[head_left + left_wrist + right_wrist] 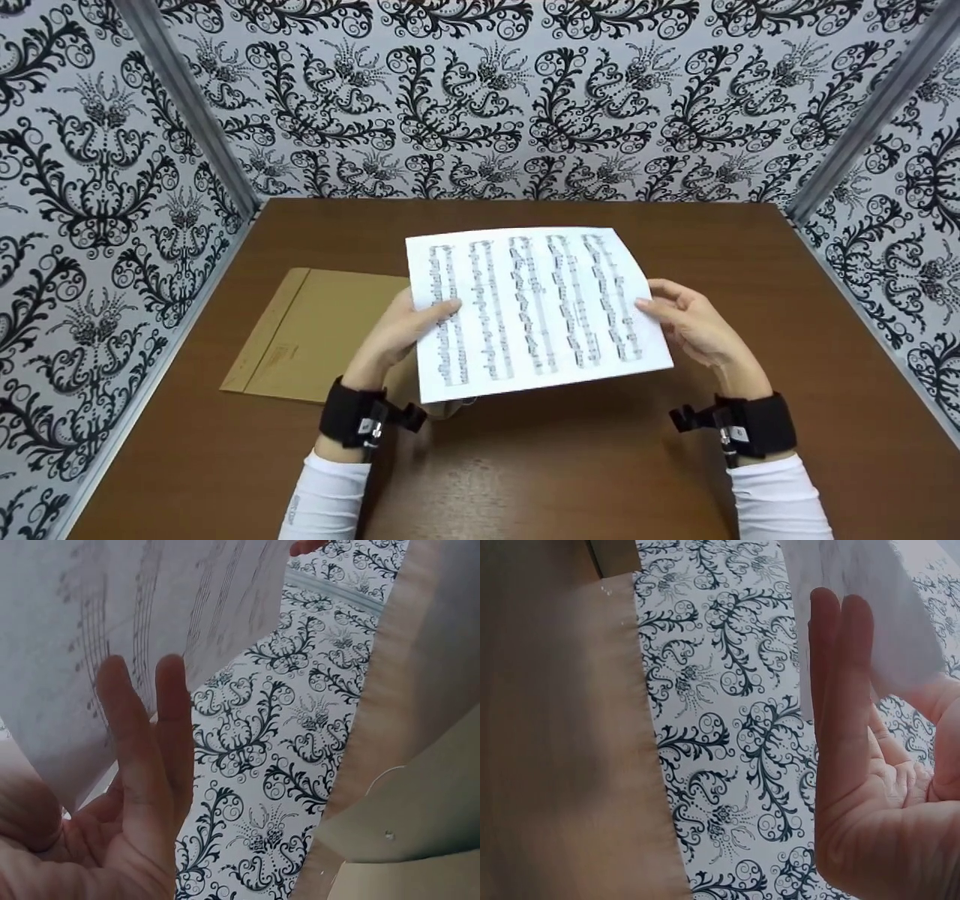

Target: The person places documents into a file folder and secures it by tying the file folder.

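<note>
A white sheet of music point(536, 315) is held above the table, its printed staves running lengthwise away from me. My left hand point(401, 330) pinches its left edge, thumb on the upper face and fingers underneath. At the opposite edge, my right hand point(697, 322) grips the sheet between thumb and fingers. Straight fingers point(174, 705) support the underside in the left wrist view, where staves also show. A flat brown envelope point(322, 322) lies to the left, partly hidden by the left hand and the sheet.
The brown wooden table point(570, 465) is bordered by patterned walls point(480, 97) at the back and sides. Below the sheet, a tan flap point(405, 817) with a small round fastener and thin string shows in the left wrist view; the sheet mostly hides it from above.
</note>
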Demonstrator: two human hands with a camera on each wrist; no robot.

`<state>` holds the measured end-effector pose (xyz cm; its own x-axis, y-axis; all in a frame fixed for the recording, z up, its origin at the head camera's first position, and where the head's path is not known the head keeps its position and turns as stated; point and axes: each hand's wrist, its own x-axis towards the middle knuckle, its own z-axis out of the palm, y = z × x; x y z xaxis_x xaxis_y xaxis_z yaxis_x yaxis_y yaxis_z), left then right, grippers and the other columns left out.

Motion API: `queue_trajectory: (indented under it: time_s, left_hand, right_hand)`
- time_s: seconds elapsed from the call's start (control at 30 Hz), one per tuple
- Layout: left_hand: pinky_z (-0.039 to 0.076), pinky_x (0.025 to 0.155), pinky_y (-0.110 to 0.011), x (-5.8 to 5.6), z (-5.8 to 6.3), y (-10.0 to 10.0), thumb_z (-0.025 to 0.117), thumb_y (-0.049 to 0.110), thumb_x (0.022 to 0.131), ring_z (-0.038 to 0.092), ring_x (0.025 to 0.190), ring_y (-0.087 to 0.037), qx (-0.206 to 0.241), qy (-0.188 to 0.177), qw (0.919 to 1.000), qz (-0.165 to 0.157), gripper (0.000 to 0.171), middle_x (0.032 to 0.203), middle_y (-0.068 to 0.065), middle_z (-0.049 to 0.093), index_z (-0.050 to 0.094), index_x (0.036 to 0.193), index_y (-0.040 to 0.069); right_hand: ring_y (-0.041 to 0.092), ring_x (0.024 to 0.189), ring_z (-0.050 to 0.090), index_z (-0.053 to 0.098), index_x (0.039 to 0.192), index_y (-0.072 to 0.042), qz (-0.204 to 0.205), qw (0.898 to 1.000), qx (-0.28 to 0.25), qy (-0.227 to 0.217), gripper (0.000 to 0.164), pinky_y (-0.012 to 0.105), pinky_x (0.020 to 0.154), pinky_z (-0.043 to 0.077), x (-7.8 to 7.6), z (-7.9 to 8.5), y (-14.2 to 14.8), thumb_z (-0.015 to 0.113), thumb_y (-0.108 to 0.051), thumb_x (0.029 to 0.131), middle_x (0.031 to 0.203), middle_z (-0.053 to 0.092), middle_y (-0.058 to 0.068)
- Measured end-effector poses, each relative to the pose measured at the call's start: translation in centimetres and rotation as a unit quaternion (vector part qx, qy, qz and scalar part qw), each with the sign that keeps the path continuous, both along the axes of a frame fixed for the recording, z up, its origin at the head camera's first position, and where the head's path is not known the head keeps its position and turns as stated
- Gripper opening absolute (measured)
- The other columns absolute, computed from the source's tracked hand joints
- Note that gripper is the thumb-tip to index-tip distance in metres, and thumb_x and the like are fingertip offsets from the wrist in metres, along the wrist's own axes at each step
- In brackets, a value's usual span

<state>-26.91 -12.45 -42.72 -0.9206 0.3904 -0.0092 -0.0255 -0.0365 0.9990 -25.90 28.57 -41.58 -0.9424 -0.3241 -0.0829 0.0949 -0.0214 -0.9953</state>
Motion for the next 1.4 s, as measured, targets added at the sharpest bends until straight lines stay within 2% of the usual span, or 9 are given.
queue_trajectory:
  time_s: [0.2, 0.5, 0.73, 0.9, 1.03, 1.23, 1.4]
  left_hand:
    - [0.065, 0.075, -0.035, -0.1, 0.1, -0.5, 0.056, 0.009, 0.103, 0.079, 0.084, -0.020, -0.009, 0.001, 0.9983, -0.057, 0.039, 0.106, -0.007, 0.077, 0.052, 0.140, -0.002]
    - [0.065, 0.073, -0.035, 0.0, 0.0, -0.5, 0.056, 0.011, 0.103, 0.079, 0.083, -0.020, -0.038, -0.009, 0.9958, -0.083, 0.034, 0.103, -0.008, 0.078, 0.057, 0.135, -0.001]
    - [0.065, 0.071, -0.034, 0.1, 0.0, -0.3, 0.058, 0.012, 0.103, 0.079, 0.081, -0.019, -0.040, -0.007, 0.9954, -0.087, 0.034, 0.101, -0.006, 0.078, 0.057, 0.134, -0.002]
    - [0.065, 0.070, -0.034, 0.1, -0.1, -0.4, 0.059, 0.012, 0.102, 0.079, 0.079, -0.019, -0.039, -0.009, 0.9959, -0.082, 0.034, 0.101, -0.005, 0.078, 0.057, 0.133, -0.002]
    - [0.065, 0.071, -0.035, 0.2, -0.1, -0.4, 0.058, 0.012, 0.103, 0.079, 0.080, -0.019, -0.044, -0.007, 0.9958, -0.079, 0.035, 0.102, -0.005, 0.078, 0.056, 0.135, -0.003]
    - [0.065, 0.070, -0.035, 0.2, -0.1, -0.3, 0.058, 0.013, 0.103, 0.079, 0.079, -0.019, -0.061, -0.009, 0.9953, -0.075, 0.036, 0.101, -0.006, 0.077, 0.057, 0.135, -0.002]
    - [0.065, 0.070, -0.036, 0.0, -0.3, -0.3, 0.058, 0.014, 0.103, 0.079, 0.080, -0.020, -0.061, -0.011, 0.9951, -0.077, 0.034, 0.103, -0.008, 0.077, 0.058, 0.134, 0.000]
  right_hand:
    - [0.012, 0.086, 0.078, 0.064, 0.121, -0.021, 0.014, 1.000, -0.025, 0.004, 0.023, 0.026, 0.073, 0.063, 0.1, 0.2, 0.1, 0.055, -0.007, 0.104, 0.100, 0.080, -0.002]
    - [0.016, 0.086, 0.079, 0.062, 0.123, -0.019, 0.043, 0.999, -0.029, 0.003, 0.024, 0.030, 0.072, 0.064, 0.3, -0.1, -0.6, 0.052, -0.006, 0.105, 0.102, 0.080, -0.001]
    - [0.018, 0.082, 0.080, 0.069, 0.116, -0.019, 0.082, 0.997, -0.011, 0.002, 0.023, 0.031, 0.069, 0.064, 0.2, -0.6, -1.1, 0.052, -0.009, 0.106, 0.098, 0.081, -0.001]
    - [0.019, 0.082, 0.080, 0.072, 0.113, -0.019, 0.098, 0.995, -0.029, -0.005, 0.026, 0.032, 0.069, 0.064, 0.2, -0.5, -1.2, 0.050, -0.007, 0.106, 0.098, 0.081, 0.001]
    - [0.019, 0.085, 0.080, 0.070, 0.116, -0.018, 0.112, 0.993, -0.035, 0.003, 0.026, 0.034, 0.070, 0.064, 0.3, -0.5, -1.2, 0.049, -0.008, 0.106, 0.100, 0.081, 0.001]
    - [0.021, 0.086, 0.080, 0.067, 0.122, -0.017, 0.144, 0.989, -0.017, 0.033, 0.028, 0.037, 0.070, 0.064, 0.2, -0.9, -1.1, 0.047, -0.004, 0.106, 0.104, 0.080, 0.001]
    - [0.021, 0.085, 0.080, 0.066, 0.123, -0.015, 0.160, 0.986, -0.008, 0.038, 0.028, 0.036, 0.069, 0.064, 0.0, -1.2, -1.0, 0.047, -0.004, 0.106, 0.103, 0.080, 0.002]
